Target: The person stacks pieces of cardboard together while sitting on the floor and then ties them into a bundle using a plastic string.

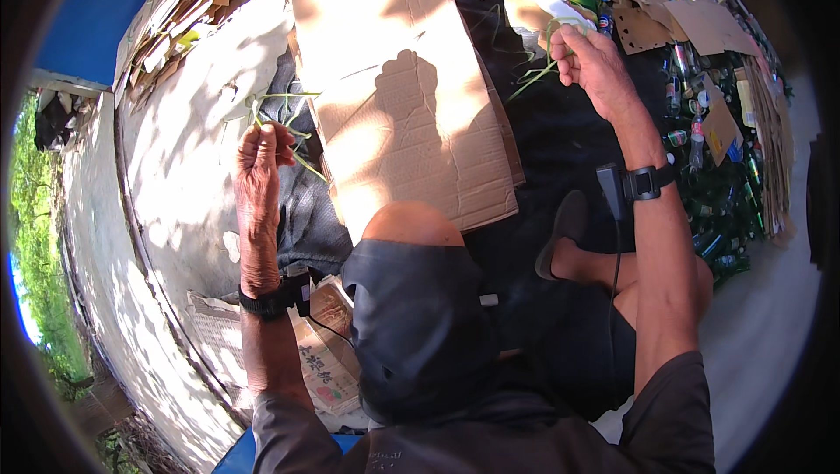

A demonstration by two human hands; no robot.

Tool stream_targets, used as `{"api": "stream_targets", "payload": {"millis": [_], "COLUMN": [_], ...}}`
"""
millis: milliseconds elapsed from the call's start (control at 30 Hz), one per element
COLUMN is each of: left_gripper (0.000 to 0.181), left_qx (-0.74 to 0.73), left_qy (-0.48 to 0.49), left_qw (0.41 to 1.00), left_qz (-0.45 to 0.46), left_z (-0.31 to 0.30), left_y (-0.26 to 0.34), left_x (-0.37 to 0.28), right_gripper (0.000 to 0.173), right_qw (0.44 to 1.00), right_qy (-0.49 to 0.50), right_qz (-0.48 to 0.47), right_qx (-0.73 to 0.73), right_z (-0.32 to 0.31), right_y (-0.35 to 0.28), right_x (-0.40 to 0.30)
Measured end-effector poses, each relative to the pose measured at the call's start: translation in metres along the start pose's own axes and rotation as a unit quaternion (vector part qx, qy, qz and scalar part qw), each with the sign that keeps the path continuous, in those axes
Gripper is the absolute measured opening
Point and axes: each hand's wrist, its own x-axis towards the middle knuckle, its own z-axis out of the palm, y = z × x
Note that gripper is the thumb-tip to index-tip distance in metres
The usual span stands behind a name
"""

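Observation:
A stack of flattened cardboard [407, 113] lies on black sheeting in front of me, my bare knee against its near edge. To the left of the stack, my left hand [262, 146] pinches a tangle of thin green twine [289, 96] between thumb and fingers; strands run to the cardboard's left edge. Beyond the stack's right side, my right hand [584, 60] is raised with its fingers closed on more green twine [535, 77], whose loose ends hang toward the black sheeting. Whether the two pieces join under the cardboard is hidden.
Many plastic bottles [697, 139] and loose cardboard pieces [712, 27] lie at the right, beside upright cardboard sheets [768, 146]. Another cardboard pile [177, 21] stands at the upper left. Printed cardboard [328, 349] lies by my left forearm. A concrete ledge [125, 264] runs along the left.

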Motion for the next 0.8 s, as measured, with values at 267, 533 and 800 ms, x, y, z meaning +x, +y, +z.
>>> {"api": "stream_targets", "payload": {"millis": [267, 533, 800], "left_gripper": [0.022, 0.026, 0.026], "left_qx": [0.027, 0.066, 0.099], "left_qy": [-0.102, -0.171, -0.188], "left_qw": [0.993, 0.981, 0.972], "left_qz": [0.046, 0.06, 0.096], "left_z": [0.043, 0.056, 0.061], "left_y": [0.055, 0.089, 0.107], "left_x": [-0.016, -0.028, -0.029], "right_gripper": [0.038, 0.03, 0.036], "right_qw": [0.98, 0.954, 0.93], "right_qy": [-0.144, -0.204, -0.339], "right_qz": [-0.069, -0.157, 0.017], "right_qx": [-0.114, -0.155, -0.137], "right_z": [0.094, 0.168, 0.176], "right_y": [-0.051, -0.067, -0.101], "right_x": [-0.036, -0.071, -0.097]}}
